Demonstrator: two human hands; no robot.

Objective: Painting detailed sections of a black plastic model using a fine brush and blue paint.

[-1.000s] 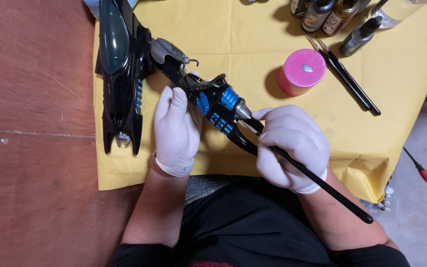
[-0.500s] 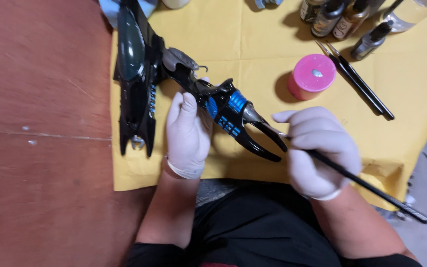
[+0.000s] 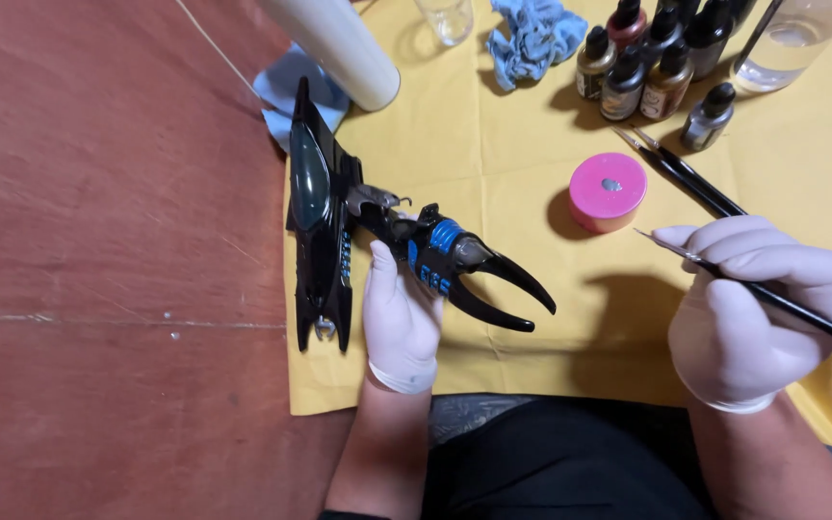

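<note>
My left hand (image 3: 401, 320), in a white glove, holds a black model part (image 3: 455, 262) with blue panels and two curved claw-like prongs, lifted just above the yellow cloth (image 3: 493, 144). My right hand (image 3: 755, 308), also gloved, grips a thin black paintbrush (image 3: 782, 300) whose fine tip points left toward a pink round cap (image 3: 609, 191) carrying a dab of silver paint. The brush tip is well away from the model part. A long black vehicle body (image 3: 318, 221) with a dark canopy lies on the cloth just left of my left hand.
Several small paint bottles (image 3: 649, 67) stand at the top right beside a clear jar of water (image 3: 792, 39). Two spare brushes (image 3: 684, 171) lie near the pink cap. A crumpled blue rag (image 3: 536, 34), a small glass (image 3: 447, 17) and a cream cylinder (image 3: 339, 43) sit at the top.
My right hand has drawn the brush away from the model part to the right, toward the pink cap. My left hand keeps holding the part.
</note>
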